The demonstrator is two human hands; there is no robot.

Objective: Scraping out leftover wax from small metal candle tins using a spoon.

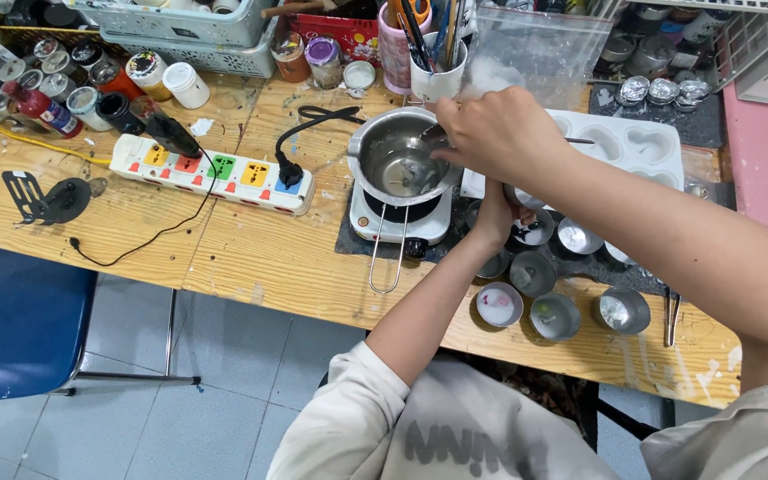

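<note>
Wooden bench (260, 258), near edge: small metal cups (555, 316), several filled. Next: my left hand (496, 216), closed on a cup (contents hidden). Beyond: right hand (500, 133) pinching a thin stick over the steel pot (397, 160) on its hotplate (399, 218). Risk, I judge: forearm nudging pot, hot spill toward power strip (215, 173).

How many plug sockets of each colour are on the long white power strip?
Yellow sockets: 2
Red socket: 1
Green socket: 1
Blue socket: 1, with a black plug in it
Total on the power strip: 5
</note>
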